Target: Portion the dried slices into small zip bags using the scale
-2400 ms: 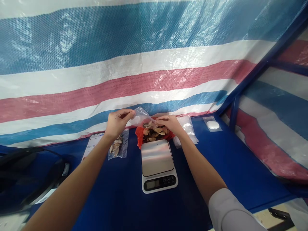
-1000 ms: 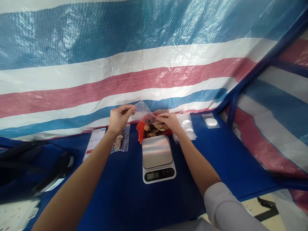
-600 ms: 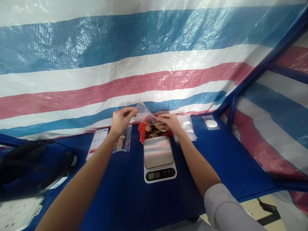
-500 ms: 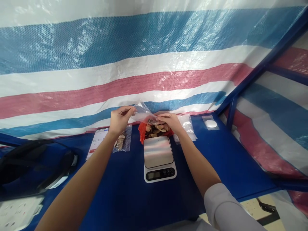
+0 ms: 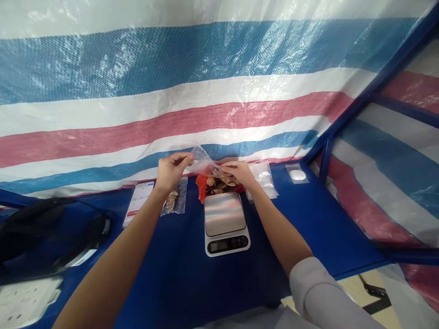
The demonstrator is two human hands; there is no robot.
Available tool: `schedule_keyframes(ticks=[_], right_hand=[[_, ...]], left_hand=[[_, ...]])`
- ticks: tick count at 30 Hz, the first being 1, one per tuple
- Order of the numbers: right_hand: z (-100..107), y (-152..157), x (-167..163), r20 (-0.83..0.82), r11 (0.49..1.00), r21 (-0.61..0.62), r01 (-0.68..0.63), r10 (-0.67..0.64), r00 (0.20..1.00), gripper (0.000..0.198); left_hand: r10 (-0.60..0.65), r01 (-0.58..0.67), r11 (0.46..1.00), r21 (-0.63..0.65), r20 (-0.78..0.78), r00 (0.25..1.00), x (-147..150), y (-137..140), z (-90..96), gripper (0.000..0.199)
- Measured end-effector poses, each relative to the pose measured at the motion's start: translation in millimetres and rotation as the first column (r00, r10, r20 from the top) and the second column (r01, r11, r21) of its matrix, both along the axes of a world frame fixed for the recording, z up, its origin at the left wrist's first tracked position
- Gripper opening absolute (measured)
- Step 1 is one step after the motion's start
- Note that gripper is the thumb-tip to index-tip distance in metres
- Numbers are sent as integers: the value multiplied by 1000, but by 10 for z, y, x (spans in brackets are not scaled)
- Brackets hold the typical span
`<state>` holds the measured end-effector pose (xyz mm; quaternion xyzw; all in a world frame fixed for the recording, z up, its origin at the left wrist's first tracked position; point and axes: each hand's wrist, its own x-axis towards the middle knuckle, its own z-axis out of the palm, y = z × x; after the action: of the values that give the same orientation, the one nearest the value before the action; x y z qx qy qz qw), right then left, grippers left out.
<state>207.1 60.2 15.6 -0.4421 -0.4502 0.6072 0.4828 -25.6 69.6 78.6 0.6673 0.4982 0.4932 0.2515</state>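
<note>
My left hand pinches one end of a clear plastic bag, holding it raised above the table. My right hand has its fingers closed at the bag's other end; whether they also grip a slice I cannot tell. A few brownish pieces show at that end. Right below lies an open red plastic bag full of dried brown slices. In front of it stands a white kitchen scale with a bare metal plate. A filled clear bag of slices lies left of the scale.
A phone showing a timer lies to the left, partly behind my forearm. Black straps and a white power strip are farther left. On the right lie clear bags and a small packet with a white oval item. Striped sheeting rises behind.
My hands keep almost the same pose. The right end of the clear bag has shifted slightly, and the whole view has moved a little.
</note>
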Motion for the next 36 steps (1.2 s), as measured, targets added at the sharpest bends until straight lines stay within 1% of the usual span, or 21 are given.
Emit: schedule_keyframes(ticks=[4,7,10,12,14,16,19,22,24,26,28,31,34,36], right_hand=[[-15,16,-4,-47,999,37,22,-20,999,30],[-6,16,-27,-31,995,83,61,-59,998,31],[33,-5,-56,-24,989,118,94,-91,996,32],[76,-35,-69,-35,988,122,97,-94,995,33],[126,-74,-74,-36,987,124,98,-94,995,35],[177,-121,-74,-36,985,126,115,-111,993,39],[237,-205,-68,-30,975,154,158,-156,987,43],[246,-306,-48,11,955,215,207,-214,977,43],[208,-379,-27,47,934,261,244,-265,963,42],[135,-450,-4,79,920,288,268,-301,950,42],[42,-516,17,104,917,292,273,-314,944,42],[-97,-605,34,151,919,284,272,-324,934,40],[-207,-680,29,177,921,261,289,-340,924,41],[-259,-726,11,169,918,268,291,-342,924,41]], left_hand=[[30,-31,999,29,41,999,-67,1,-2,24],[26,-29,999,30,92,995,-106,-3,-25,23],[2,-3,1000,2,171,985,-135,-24,-56,26],[-19,28,999,-39,217,976,-152,-54,-66,28],[-45,67,993,-94,223,974,-168,-102,-62,31],[-66,91,988,-127,189,980,-177,-169,-54,32],[-67,89,988,-123,173,983,-171,-289,-73,32],[-26,54,992,-112,243,970,-143,-408,-186,33],[-7,47,992,-118,318,948,-113,-478,-311,33],[-5,67,988,-141,404,915,-69,-540,-450,31],[12,83,982,-169,498,867,-13,-596,-576,29],[50,98,974,-207,607,793,72,-670,-716,33],[92,91,967,-239,658,748,126,-734,-812,39],[115,89,963,-256,683,721,143,-775,-863,40]])
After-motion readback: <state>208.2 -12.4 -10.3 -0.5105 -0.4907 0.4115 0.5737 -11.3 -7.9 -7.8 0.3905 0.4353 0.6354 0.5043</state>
